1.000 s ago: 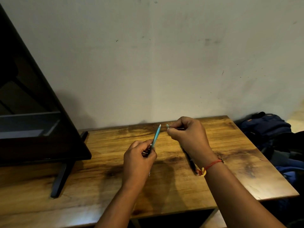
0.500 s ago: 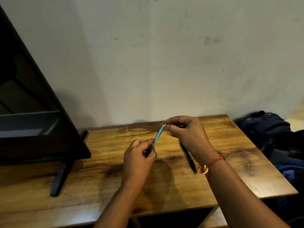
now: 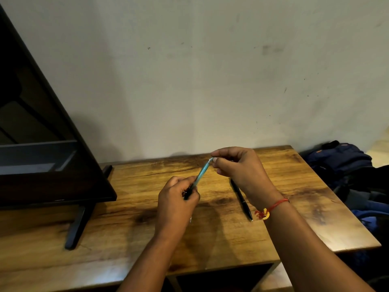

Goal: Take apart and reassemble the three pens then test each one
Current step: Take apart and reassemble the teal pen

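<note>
Our left hand [image 3: 176,207] grips the pen [image 3: 201,173], our right hand [image 3: 242,169] pinches its tip piece [image 3: 211,159]; twisting off-axis, we could drop that small piece.

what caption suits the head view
Left hand grips the dark end of a blue pen, right hand pinches its upper tip, above a wooden table where a black pen lies.

A second ago I see a gap between the right hand [image 3: 240,167] and the blue pen [image 3: 201,173]. Now its fingertips [image 3: 219,153] pinch the pen's upper end. The pen leans slightly more toward that hand. The black pen [image 3: 242,199] on the table [image 3: 126,228] shows more of its length beside the right wrist.
</note>
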